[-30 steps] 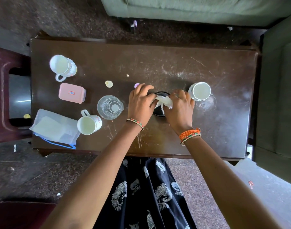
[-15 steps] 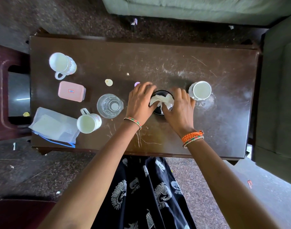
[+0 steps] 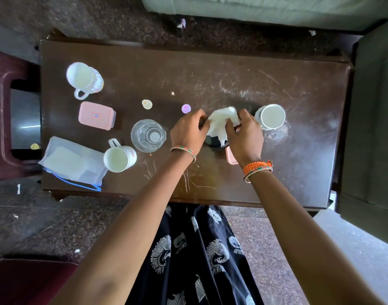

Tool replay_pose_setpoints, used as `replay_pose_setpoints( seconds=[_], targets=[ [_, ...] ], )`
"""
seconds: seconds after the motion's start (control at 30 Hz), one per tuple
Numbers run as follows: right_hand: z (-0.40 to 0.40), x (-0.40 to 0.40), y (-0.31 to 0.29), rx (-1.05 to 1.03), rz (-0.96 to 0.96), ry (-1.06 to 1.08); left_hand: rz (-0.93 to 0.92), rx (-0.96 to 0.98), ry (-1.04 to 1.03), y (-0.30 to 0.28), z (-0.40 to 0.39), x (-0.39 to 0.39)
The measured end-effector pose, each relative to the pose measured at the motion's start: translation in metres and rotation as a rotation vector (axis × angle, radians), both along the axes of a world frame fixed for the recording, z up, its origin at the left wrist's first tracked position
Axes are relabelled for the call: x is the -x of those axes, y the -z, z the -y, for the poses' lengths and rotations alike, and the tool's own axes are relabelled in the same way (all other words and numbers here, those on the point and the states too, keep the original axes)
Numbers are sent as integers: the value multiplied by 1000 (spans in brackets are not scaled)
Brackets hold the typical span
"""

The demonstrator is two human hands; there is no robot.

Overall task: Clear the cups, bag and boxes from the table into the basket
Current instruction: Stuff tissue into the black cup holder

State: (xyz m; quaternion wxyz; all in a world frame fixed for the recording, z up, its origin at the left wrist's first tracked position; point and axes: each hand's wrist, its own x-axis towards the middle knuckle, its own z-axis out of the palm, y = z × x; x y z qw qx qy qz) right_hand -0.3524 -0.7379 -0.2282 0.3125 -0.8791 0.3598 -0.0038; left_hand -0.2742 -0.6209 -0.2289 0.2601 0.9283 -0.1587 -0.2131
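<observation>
At the middle of the dark wooden table (image 3: 210, 69), my left hand (image 3: 189, 129) and my right hand (image 3: 243, 133) both grip a crumpled white cloth (image 3: 221, 123) above a black cup (image 3: 215, 142). A pink object (image 3: 230, 156) shows under my right wrist. A white cup (image 3: 271, 117) stands just right of my right hand. On the left are a clear glass (image 3: 148, 135), a white mug (image 3: 119, 158), a white mug with a handle (image 3: 83, 79), a pink box (image 3: 96, 115) and a clear plastic bag (image 3: 73, 161). No basket is in view.
Two small caps lie on the table, one cream (image 3: 146, 104) and one purple (image 3: 186, 108). A maroon plastic chair (image 3: 3, 111) stands at the left, and green sofas at the back (image 3: 254, 7) and right (image 3: 373, 128).
Both hands have lifted the white cloth up out of the black cup, and it now stands bunched above the rim. A pink object has come into view under my right wrist.
</observation>
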Motion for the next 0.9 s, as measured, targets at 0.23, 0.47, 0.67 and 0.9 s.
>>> replay_pose_setpoints(
  seconds=[0.23,0.47,0.67,0.9],
  targets=[
    [10,-11,1,-22,-54,-59,-56,12,19,0,6,-14],
    [4,-1,2,-36,-37,-84,-196,178,-19,2,-5,-6],
    [-3,5,-4,-75,-35,-55,-174,263,-93,1,-15,-1],
    [-36,23,-43,40,70,-35,36,388,-113,-23,-67,7]
  ],
)
